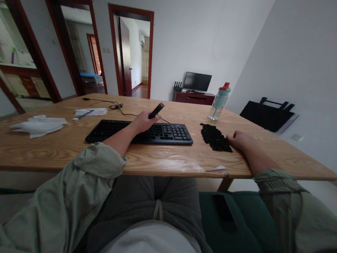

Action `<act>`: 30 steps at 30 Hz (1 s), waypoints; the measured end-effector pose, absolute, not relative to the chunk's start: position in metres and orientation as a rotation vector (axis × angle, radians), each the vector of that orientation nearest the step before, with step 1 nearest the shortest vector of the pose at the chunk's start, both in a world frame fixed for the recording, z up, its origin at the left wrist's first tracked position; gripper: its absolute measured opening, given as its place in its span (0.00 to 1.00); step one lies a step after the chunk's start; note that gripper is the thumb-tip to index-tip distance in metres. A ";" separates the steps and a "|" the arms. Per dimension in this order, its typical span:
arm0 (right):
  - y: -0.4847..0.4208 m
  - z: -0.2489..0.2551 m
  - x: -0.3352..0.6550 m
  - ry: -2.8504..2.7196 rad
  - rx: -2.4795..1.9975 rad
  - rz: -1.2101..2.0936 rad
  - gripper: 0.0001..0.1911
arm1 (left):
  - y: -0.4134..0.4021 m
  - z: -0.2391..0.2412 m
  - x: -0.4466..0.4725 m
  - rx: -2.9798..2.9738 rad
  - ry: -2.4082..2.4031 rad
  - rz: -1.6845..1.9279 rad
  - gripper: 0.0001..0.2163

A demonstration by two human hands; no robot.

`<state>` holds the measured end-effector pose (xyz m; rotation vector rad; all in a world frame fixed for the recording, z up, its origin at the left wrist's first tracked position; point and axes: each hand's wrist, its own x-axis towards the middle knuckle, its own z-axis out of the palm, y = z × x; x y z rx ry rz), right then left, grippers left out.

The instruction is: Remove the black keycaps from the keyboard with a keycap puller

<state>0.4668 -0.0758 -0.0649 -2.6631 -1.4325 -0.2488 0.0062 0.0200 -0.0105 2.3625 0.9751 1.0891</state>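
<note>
A black keyboard [167,133] lies across the middle of the wooden table [50,147]. My left hand [142,122] hovers over it, closed around a small dark stick-shaped tool [156,110] that points up and away. To the keyboard's right lies a pile of black keycaps [216,138]. My right hand [240,140] rests on the table at the pile's right edge, fingers curled against the keycaps; whether it holds one is hidden.
A clear bottle with a teal and red cap [219,102] stands behind the keycaps. White cloths [39,125] and paper with a blue pen [90,112] lie at the left. A cable [115,106] runs behind the keyboard. A phone [224,212] lies on the green seat.
</note>
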 end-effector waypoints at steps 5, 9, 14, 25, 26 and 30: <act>-0.078 -0.063 0.465 -1.451 -2.657 -0.264 0.27 | 0.021 -0.011 0.006 2.375 0.943 1.096 0.17; -0.079 -0.062 0.462 -1.458 -2.641 -0.240 0.25 | 0.021 -0.010 0.006 2.361 0.968 1.084 0.17; -0.077 -0.062 0.465 -1.492 -2.618 -0.206 0.24 | 0.021 -0.012 0.006 2.358 0.966 1.086 0.17; -0.082 -0.055 0.464 -1.413 -2.545 -0.266 0.25 | 0.021 -0.011 0.007 2.389 0.995 1.067 0.18; -0.085 -0.052 0.459 -1.359 -2.494 -0.321 0.25 | 0.020 -0.011 0.007 2.389 1.000 1.064 0.18; -0.093 -0.023 0.422 -1.417 -2.156 -0.452 0.21 | 0.017 -0.012 0.014 2.402 0.966 1.049 0.20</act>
